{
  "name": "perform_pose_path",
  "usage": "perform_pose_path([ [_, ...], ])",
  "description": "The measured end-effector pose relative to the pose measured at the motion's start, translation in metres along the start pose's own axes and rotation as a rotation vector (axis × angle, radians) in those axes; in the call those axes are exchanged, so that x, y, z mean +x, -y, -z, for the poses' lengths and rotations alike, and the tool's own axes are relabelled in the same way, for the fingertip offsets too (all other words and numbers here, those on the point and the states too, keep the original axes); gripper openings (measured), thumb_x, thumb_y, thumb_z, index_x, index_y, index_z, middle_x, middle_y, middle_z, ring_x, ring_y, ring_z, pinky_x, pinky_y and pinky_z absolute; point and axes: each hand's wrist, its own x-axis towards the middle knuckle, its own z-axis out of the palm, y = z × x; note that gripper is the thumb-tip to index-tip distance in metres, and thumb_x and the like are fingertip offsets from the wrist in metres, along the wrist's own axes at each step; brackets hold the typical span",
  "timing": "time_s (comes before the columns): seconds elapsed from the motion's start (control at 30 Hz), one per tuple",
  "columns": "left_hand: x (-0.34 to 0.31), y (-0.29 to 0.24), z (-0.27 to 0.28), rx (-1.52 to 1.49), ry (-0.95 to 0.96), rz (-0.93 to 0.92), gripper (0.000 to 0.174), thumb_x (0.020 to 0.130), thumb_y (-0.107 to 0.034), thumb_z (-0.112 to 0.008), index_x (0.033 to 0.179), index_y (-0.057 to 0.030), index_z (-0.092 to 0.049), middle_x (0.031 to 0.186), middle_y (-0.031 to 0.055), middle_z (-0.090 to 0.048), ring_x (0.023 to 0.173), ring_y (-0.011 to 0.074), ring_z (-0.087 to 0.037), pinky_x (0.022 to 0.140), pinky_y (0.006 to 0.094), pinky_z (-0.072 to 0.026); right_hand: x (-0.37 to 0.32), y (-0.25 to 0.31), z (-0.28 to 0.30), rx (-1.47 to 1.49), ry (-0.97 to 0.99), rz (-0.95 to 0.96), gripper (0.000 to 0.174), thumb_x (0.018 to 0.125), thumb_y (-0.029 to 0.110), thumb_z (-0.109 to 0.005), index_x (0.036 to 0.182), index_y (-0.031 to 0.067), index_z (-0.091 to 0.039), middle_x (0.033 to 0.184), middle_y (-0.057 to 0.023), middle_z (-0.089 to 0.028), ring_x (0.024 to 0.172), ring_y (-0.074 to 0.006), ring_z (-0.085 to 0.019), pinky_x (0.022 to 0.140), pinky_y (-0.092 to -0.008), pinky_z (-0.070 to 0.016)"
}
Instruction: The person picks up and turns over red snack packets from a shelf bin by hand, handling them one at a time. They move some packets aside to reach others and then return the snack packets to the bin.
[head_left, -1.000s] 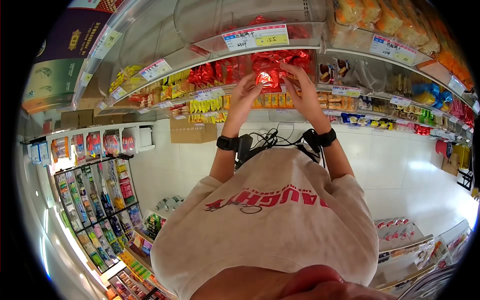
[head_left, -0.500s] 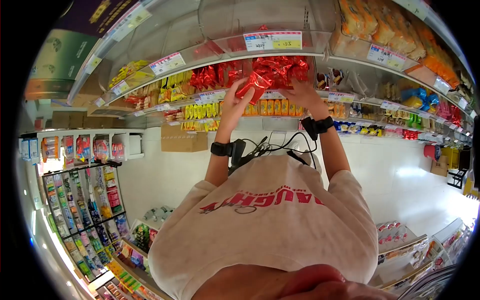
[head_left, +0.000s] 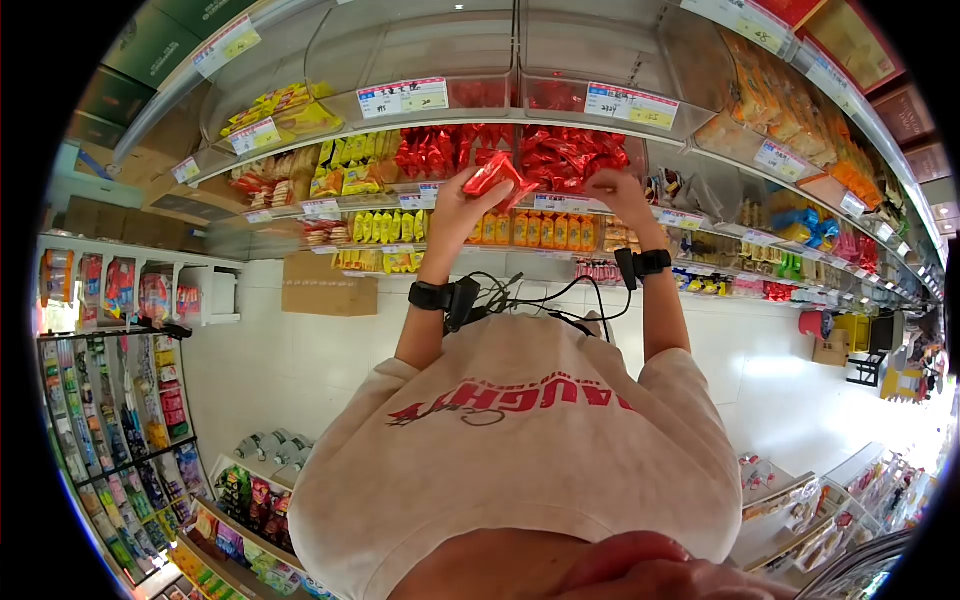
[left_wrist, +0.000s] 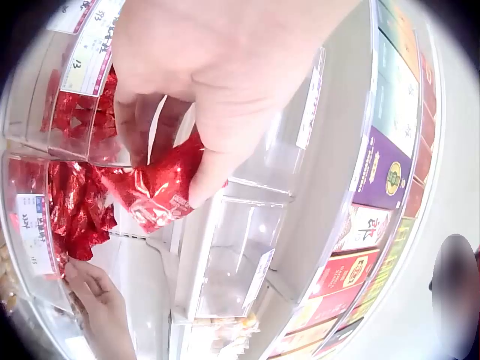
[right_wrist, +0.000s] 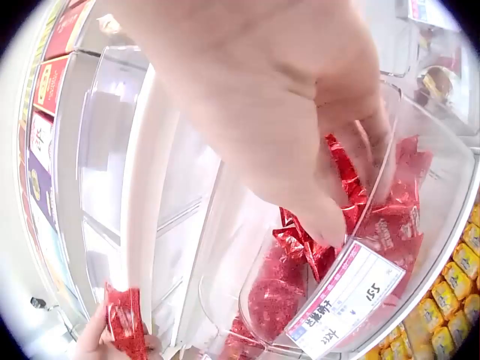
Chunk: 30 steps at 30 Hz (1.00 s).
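Observation:
In the head view my left hand (head_left: 458,212) grips a shiny red foil packet (head_left: 490,177), raised in front of the shelf. The left wrist view shows this red foil packet (left_wrist: 161,187) between thumb and fingers, its wrapper creased. My right hand (head_left: 628,205) is at the front of a clear bin of similar red packets (head_left: 575,158). In the right wrist view the fingers of my right hand (right_wrist: 322,127) reach over the bin's clear wall among red packets (right_wrist: 300,244). A strip of red wrapper shows between its parted thumb and fingers.
A price tag (right_wrist: 345,300) hangs on the bin's front. Yellow packets (head_left: 350,165) lie left of the red ones, and orange packets (head_left: 545,230) fill the row below. Clear bin walls (head_left: 520,60) divide the shelf. A cardboard box (head_left: 330,284) stands on the floor.
A second ago both hands were at one red packet over the bin. Now the left hand holds a packet farther left, and the right has moved aside to the bin. The view has shifted right.

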Motion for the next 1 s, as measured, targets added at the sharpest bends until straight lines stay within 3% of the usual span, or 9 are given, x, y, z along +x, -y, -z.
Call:
perform_pose_path([
  [0.23, -0.001, 0.011, 0.011, -0.177, -0.023, 0.016, 0.038, 0.094, -0.024, -0.075, 0.122, 0.0001, -0.064, 0.115, 0.0078, -0.070, 0.100, 0.0115, -0.066, 0.085, 0.0269, -0.0537, 0.005, 0.039, -0.011, -0.124, -0.436, -0.035, 0.022, 0.091, 0.004, -0.071, 0.113, 0.0025, -0.069, 0.087, -0.0079, -0.074, 0.079, -0.0168, -0.072, 0.072, -0.0300, -0.0570],
  [0.37, 0.001, 0.034, 0.023, -0.267, 0.062, 0.052, 0.037, 0.099, -0.021, -0.068, 0.128, -0.0007, -0.059, 0.117, 0.0078, -0.069, 0.104, 0.0143, -0.066, 0.091, 0.0290, -0.0526, 0.004, 0.061, -0.020, 0.100, -0.521, -0.076, 0.025, 0.095, 0.006, -0.069, 0.119, -0.0009, -0.067, 0.098, -0.0094, -0.073, 0.081, -0.0140, -0.071, 0.072, -0.0263, -0.0583],
  [0.43, 0.001, 0.041, 0.031, -0.264, 0.099, 0.089, 0.037, 0.102, -0.018, -0.061, 0.134, -0.0005, -0.054, 0.119, 0.0104, -0.069, 0.110, 0.0191, -0.068, 0.095, 0.0320, -0.0525, 0.000, 0.094, -0.028, 0.194, -0.485, -0.122, 0.024, 0.098, 0.007, -0.067, 0.120, -0.0024, -0.066, 0.103, -0.0087, -0.071, 0.085, -0.0127, -0.069, 0.074, -0.0250, -0.0590],
  [0.63, -0.008, 0.015, 0.037, -0.647, 0.172, 0.336, 0.046, 0.104, -0.034, -0.059, 0.136, -0.0017, -0.054, 0.125, 0.0094, -0.067, 0.112, 0.0178, -0.066, 0.098, 0.0336, -0.0517, -0.012, 0.158, -0.057, 0.287, -0.501, -0.147, 0.026, 0.100, 0.006, -0.063, 0.124, -0.0040, -0.065, 0.105, -0.0071, -0.066, 0.093, -0.0114, -0.067, 0.078, -0.0264, -0.0604],
  [0.7, -0.002, 0.043, 0.038, -0.751, 0.193, 0.385, 0.047, 0.105, -0.037, -0.056, 0.137, -0.0027, -0.054, 0.129, 0.0096, -0.065, 0.116, 0.0187, -0.065, 0.101, 0.0337, -0.0508, -0.017, 0.172, -0.066, 0.323, -0.523, -0.144, 0.027, 0.101, 0.005, -0.061, 0.126, -0.0044, -0.064, 0.107, -0.0064, -0.064, 0.096, -0.0111, -0.066, 0.080, -0.0270, -0.0605],
  [0.83, 0.012, 0.051, 0.036, -0.888, 0.268, 0.498, 0.050, 0.107, -0.040, -0.050, 0.140, -0.0033, -0.049, 0.135, 0.0130, -0.061, 0.119, 0.0238, -0.064, 0.101, 0.0422, -0.0527, -0.023, 0.187, -0.089, 0.106, -0.468, 0.030, 0.028, 0.099, -0.001, -0.059, 0.126, -0.0012, -0.066, 0.115, -0.0088, -0.061, 0.101, -0.0146, -0.066, 0.082, -0.0286, -0.0607],
  [0.9, 0.010, 0.034, 0.030, -0.914, 0.285, 0.411, 0.049, 0.107, -0.041, -0.049, 0.139, -0.0031, -0.050, 0.136, 0.0126, -0.061, 0.121, 0.0233, -0.063, 0.102, 0.0415, -0.0516, -0.026, 0.193, -0.092, -0.058, -0.395, 0.111, 0.031, 0.096, -0.004, -0.060, 0.126, 0.0019, -0.067, 0.117, -0.0105, -0.060, 0.103, -0.0190, -0.066, 0.084, -0.0308, -0.0604],
  [0.93, 0.010, 0.025, 0.026, -0.925, 0.295, 0.366, 0.049, 0.107, -0.041, -0.049, 0.139, -0.0030, -0.050, 0.136, 0.0123, -0.060, 0.122, 0.0231, -0.062, 0.103, 0.0412, -0.0511, -0.027, 0.189, -0.089, -0.326, -0.313, 0.258, 0.035, 0.091, -0.009, -0.061, 0.121, 0.0056, -0.071, 0.119, -0.0127, -0.059, 0.108, -0.0262, -0.065, 0.089, -0.0347, -0.0583],
  [1.0, 0.010, 0.016, 0.018, -0.888, 0.250, 0.300, 0.047, 0.107, -0.038, -0.051, 0.139, -0.0032, -0.050, 0.136, 0.0121, -0.060, 0.123, 0.0219, -0.061, 0.104, 0.0392, -0.0501, -0.029, 0.186, -0.093, -0.225, -0.241, 0.291, 0.033, 0.089, -0.009, -0.063, 0.117, 0.0059, -0.073, 0.119, -0.0125, -0.059, 0.111, -0.0273, -0.065, 0.090, -0.0358, -0.0568],
])
